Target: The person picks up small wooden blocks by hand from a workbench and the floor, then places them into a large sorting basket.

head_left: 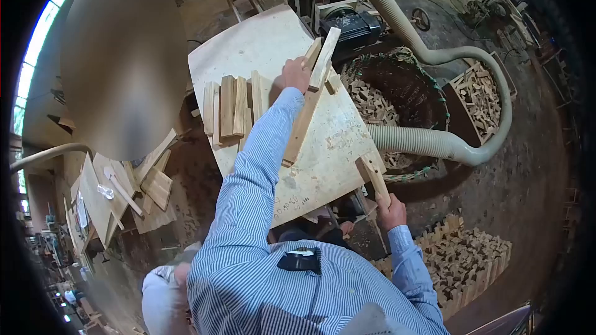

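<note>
Stick (305, 116), a long wooden one, lies slanted across the board (261, 43), its long axis running from near the person's left elbow up and away toward the machine (354, 25) at the far edge. The left hand (295, 74) is at its upper end, fingers curled round a shorter slat (325, 56) that stands there against the stick's top; the grip looks closed, though the fingertips are hidden behind the wood. So the stick lies right under the left hand and trails back toward the body along the striped sleeve.

The right hand (391, 211) is well apart, low at the board's near corner, fist wrapped on the lower end of a short block (372, 177) that points up and leftward over the board's edge. The left hand is clearly the nearer one to the stick.

To the left of the stick, a row of short slats (231, 108) lies side by side on the board. Beyond the board's right edge sits a basket (397, 96) of small offcuts, with a ribbed hose (428, 142) curling round it. More stacked blocks (465, 260) stand on the floor beside the right arm.
</note>
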`<action>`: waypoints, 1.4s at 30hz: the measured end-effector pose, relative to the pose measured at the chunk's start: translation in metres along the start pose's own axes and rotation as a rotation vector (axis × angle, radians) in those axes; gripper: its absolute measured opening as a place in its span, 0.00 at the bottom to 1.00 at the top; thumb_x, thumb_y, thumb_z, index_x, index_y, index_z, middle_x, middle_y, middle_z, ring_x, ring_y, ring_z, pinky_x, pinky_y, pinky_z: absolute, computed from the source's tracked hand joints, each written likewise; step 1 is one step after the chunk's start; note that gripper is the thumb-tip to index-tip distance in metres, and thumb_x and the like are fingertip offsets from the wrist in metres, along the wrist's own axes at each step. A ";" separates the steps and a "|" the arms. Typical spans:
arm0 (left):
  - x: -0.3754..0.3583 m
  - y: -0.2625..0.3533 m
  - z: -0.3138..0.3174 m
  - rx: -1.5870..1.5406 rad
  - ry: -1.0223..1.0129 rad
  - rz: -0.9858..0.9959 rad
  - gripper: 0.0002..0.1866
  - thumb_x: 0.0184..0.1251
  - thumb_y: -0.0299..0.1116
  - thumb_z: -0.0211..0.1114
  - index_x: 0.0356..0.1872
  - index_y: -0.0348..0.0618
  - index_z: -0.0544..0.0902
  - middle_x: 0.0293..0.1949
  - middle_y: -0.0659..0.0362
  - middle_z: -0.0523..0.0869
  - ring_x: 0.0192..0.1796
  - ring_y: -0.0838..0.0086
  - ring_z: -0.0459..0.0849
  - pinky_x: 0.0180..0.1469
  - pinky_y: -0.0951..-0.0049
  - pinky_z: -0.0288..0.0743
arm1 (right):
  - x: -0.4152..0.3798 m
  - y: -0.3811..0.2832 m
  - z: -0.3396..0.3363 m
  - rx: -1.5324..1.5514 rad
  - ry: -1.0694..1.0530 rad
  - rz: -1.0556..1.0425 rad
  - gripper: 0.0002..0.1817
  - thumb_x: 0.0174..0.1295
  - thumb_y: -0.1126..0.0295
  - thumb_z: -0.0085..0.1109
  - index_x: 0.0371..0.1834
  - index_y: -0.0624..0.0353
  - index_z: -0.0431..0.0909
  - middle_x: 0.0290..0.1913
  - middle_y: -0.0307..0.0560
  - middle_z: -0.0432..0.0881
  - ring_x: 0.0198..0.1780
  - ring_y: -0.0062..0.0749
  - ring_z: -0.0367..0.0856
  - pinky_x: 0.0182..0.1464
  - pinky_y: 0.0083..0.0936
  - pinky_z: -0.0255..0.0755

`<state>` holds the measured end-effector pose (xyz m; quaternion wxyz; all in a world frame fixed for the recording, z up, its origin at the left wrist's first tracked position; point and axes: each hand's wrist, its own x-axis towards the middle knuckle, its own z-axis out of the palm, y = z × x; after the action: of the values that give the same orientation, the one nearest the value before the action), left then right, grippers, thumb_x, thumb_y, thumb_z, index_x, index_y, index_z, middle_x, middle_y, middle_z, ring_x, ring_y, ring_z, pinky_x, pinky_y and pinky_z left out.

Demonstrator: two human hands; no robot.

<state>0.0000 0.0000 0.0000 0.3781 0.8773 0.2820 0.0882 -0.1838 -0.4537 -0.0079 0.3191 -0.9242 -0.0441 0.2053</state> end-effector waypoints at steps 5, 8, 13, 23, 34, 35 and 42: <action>-0.056 0.014 0.032 0.535 0.284 0.236 0.16 0.63 0.33 0.61 0.52 0.51 0.83 0.45 0.53 0.81 0.51 0.56 0.80 0.52 0.59 0.77 | -0.036 0.018 -0.021 -0.026 0.034 -0.066 0.28 0.66 0.44 0.57 0.34 0.65 0.78 0.28 0.64 0.82 0.35 0.63 0.83 0.37 0.46 0.74; -0.039 -0.003 0.034 0.455 0.275 0.346 0.14 0.66 0.35 0.59 0.52 0.51 0.82 0.48 0.55 0.82 0.56 0.57 0.78 0.54 0.57 0.76 | -0.025 0.012 -0.012 -0.004 0.035 -0.094 0.27 0.67 0.45 0.57 0.33 0.65 0.78 0.27 0.62 0.83 0.34 0.60 0.84 0.37 0.45 0.74; -0.124 -0.008 0.018 0.213 0.335 0.287 0.20 0.64 0.35 0.61 0.57 0.46 0.79 0.53 0.54 0.80 0.57 0.56 0.76 0.58 0.55 0.72 | -0.030 0.033 -0.004 0.035 0.040 -0.128 0.29 0.69 0.45 0.56 0.35 0.68 0.79 0.28 0.64 0.83 0.35 0.57 0.86 0.38 0.44 0.74; -0.293 -0.030 0.040 0.218 0.543 0.143 0.29 0.62 0.41 0.69 0.63 0.42 0.74 0.59 0.47 0.73 0.68 0.49 0.67 0.71 0.51 0.60 | -0.027 0.050 0.004 0.151 -0.089 -0.051 0.30 0.68 0.43 0.57 0.40 0.67 0.78 0.19 0.44 0.75 0.17 0.25 0.73 0.20 0.28 0.67; -0.316 -0.041 0.050 0.192 0.520 0.104 0.34 0.66 0.49 0.66 0.67 0.40 0.69 0.67 0.44 0.67 0.74 0.50 0.59 0.77 0.53 0.53 | -0.030 0.049 0.001 0.215 -0.144 -0.077 0.27 0.71 0.44 0.54 0.38 0.63 0.75 0.19 0.40 0.73 0.16 0.21 0.69 0.17 0.23 0.65; -0.319 -0.041 0.049 0.206 0.516 0.130 0.35 0.66 0.50 0.65 0.67 0.38 0.68 0.69 0.44 0.66 0.75 0.50 0.58 0.77 0.54 0.52 | -0.031 0.050 0.001 0.207 -0.159 -0.084 0.27 0.71 0.44 0.54 0.38 0.63 0.75 0.19 0.40 0.73 0.16 0.21 0.69 0.17 0.23 0.65; -0.339 -0.049 0.053 0.132 0.520 0.107 0.40 0.65 0.54 0.65 0.69 0.34 0.66 0.71 0.41 0.62 0.76 0.47 0.56 0.78 0.55 0.52 | -0.034 0.045 0.001 0.188 -0.127 -0.098 0.29 0.71 0.42 0.53 0.39 0.64 0.75 0.18 0.40 0.70 0.15 0.24 0.71 0.18 0.24 0.66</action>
<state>-0.2813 -0.1957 -0.0527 0.2298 0.8615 0.3281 0.3120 -0.2178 -0.4963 -0.0238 0.4106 -0.8720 -0.0898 0.2509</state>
